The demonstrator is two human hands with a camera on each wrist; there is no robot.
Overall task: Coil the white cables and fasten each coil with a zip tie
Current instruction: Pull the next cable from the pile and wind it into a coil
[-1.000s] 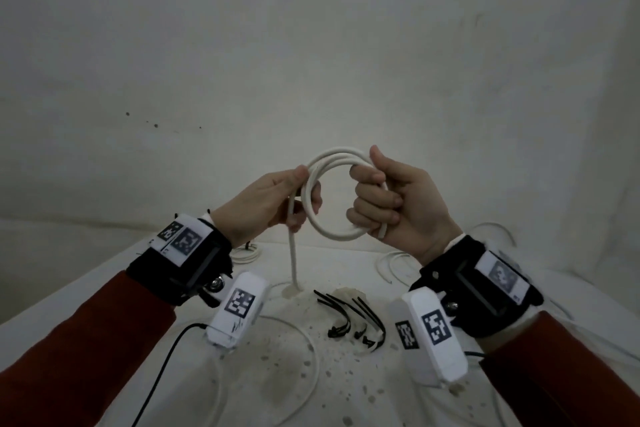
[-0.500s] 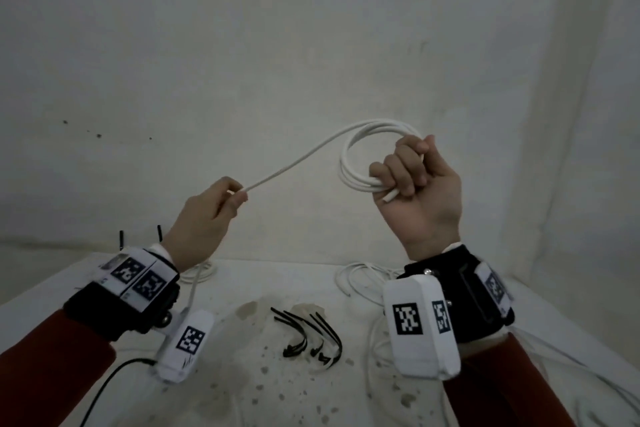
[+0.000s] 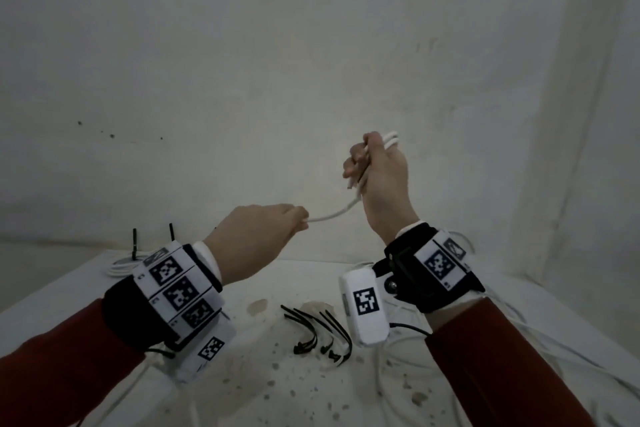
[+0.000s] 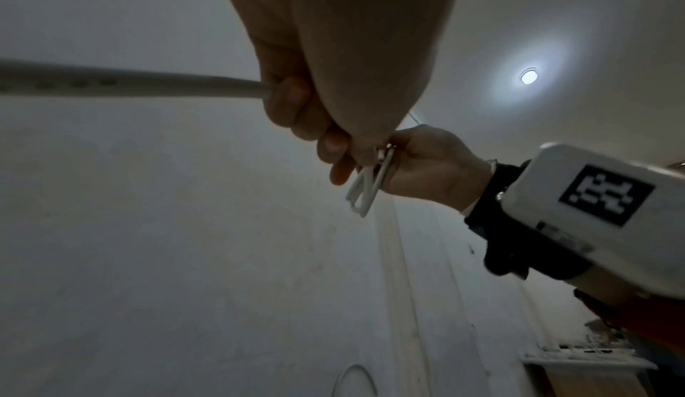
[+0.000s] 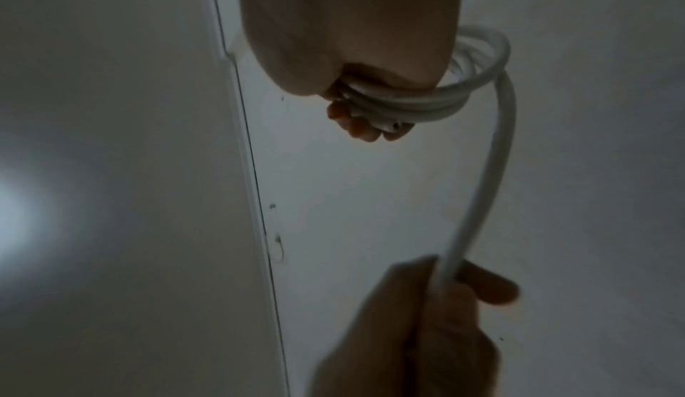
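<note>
Above the surface [image 3: 519, 298], the right hand [image 3: 382, 180] grips the coil [image 5: 444, 101] of white cable [image 3: 332, 217], whose free length slopes down and left to the nearer, lower left hand [image 3: 256, 239], apparently pinching it, black zip ties [image 3: 318, 333] lying below.

both arms wear dark red sleeves [image 3: 52, 378] with white cuffs showing at the wrists. each wrist carries a black strap [image 3: 412, 274] topped by white panels printed with black square markers [image 3: 173, 288]. a white box with its own marker [image 3: 365, 307] hangs under each wrist, and thin black cables [image 3: 408, 328] trail from them.
</note>
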